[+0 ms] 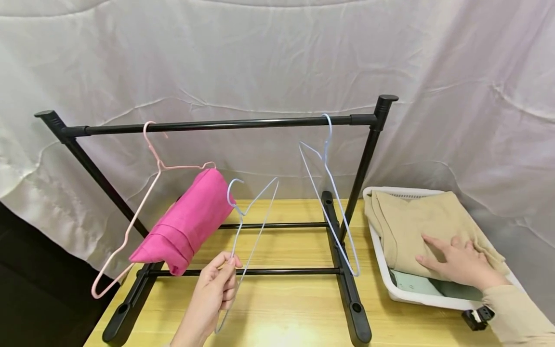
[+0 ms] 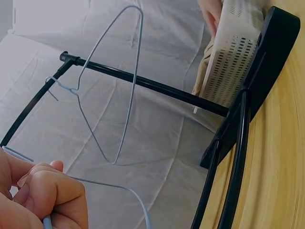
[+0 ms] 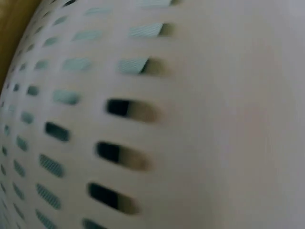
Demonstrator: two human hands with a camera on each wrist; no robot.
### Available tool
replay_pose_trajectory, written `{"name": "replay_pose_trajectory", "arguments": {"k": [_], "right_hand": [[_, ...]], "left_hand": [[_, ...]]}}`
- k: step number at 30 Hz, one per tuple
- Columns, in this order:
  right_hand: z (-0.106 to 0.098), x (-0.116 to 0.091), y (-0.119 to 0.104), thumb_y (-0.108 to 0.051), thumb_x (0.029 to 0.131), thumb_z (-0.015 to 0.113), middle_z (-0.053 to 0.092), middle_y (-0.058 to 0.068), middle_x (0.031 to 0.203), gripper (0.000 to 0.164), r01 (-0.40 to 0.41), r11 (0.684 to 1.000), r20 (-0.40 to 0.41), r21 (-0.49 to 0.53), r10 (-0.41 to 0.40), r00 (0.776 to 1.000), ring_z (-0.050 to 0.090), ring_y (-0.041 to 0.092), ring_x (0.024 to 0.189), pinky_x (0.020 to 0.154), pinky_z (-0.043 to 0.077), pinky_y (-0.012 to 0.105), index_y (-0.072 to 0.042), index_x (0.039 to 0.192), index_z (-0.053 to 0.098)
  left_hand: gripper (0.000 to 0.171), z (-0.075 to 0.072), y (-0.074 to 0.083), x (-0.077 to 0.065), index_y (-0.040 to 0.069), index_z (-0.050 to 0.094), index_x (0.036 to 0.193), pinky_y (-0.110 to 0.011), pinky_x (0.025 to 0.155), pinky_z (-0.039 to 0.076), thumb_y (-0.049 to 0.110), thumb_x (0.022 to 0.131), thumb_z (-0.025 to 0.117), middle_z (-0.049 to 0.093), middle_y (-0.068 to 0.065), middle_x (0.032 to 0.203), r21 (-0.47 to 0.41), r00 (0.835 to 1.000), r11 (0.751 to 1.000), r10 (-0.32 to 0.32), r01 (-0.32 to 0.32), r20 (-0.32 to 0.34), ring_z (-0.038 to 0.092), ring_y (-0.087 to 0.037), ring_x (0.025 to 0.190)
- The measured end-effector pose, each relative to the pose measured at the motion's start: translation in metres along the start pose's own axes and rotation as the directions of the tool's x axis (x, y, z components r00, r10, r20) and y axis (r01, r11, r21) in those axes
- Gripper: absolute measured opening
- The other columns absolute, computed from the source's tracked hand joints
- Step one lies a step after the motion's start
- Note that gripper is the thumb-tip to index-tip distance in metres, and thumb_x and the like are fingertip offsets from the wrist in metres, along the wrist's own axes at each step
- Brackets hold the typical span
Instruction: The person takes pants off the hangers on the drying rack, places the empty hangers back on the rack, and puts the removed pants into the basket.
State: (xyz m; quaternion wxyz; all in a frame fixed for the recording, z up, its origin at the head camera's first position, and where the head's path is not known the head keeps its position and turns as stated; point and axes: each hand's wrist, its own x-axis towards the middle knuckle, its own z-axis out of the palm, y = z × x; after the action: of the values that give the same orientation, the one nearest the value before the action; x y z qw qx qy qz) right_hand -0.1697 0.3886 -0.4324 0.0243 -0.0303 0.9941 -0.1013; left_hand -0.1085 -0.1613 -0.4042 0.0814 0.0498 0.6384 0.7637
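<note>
My left hand [image 1: 213, 289] pinches a light blue wire hanger [image 1: 260, 231] by one side in front of the rack, its hook upward. In the left wrist view the curled fingers [image 2: 57, 191] show close up, with part of that hanger beside them. Over at the right, my right hand [image 1: 464, 262] rests on folded beige cloth [image 1: 407, 217], fingers spread. The cloth lies in a white basket [image 1: 381, 265], above pale green and dark fabric [image 1: 418, 283]. The basket's slotted wall [image 3: 228, 114] fills the right wrist view, where that hand is hidden.
A black rack [image 1: 243, 124] stands on the wooden table [image 1: 277, 313]. From its bar hang a pink hanger [image 1: 143, 202] at the left, bearing a magenta garment [image 1: 191, 217], and a bare blue hanger [image 1: 331, 178] at the right. A pale curtain [image 1: 260, 58] hangs behind.
</note>
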Motion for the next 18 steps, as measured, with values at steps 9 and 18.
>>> {"name": "replay_pose_trajectory", "arguments": {"k": [9,18], "right_hand": [[0.0084,-0.0011,-0.0031,-0.057,0.096,0.057,0.027,0.064,0.128,0.073,0.069,0.998,0.017,0.000,-0.069,0.997,0.020,0.089,0.110,0.076,0.028,0.092,-0.004,0.145,0.046],[0.0031,0.0003,-0.0059,-0.048,0.097,0.062,0.053,0.043,0.130,0.066,0.116,0.990,-0.018,0.074,-0.115,0.993,0.034,0.075,0.123,0.095,0.024,0.083,0.004,0.137,0.052]], "left_hand": [[0.027,0.0011,0.0016,0.0012,0.008,0.051,0.101,-0.019,0.040,0.017,0.035,0.107,0.048,0.023,0.008,0.056,0.004,1.000,1.000,-0.014,0.014,-0.004,0.021,-0.002,0.044],[0.028,0.0068,0.0083,0.0020,0.007,0.051,0.102,-0.018,0.040,0.018,0.035,0.106,0.049,0.024,0.007,0.057,0.000,1.000,1.000,-0.001,0.001,-0.028,0.022,-0.003,0.044]]}}
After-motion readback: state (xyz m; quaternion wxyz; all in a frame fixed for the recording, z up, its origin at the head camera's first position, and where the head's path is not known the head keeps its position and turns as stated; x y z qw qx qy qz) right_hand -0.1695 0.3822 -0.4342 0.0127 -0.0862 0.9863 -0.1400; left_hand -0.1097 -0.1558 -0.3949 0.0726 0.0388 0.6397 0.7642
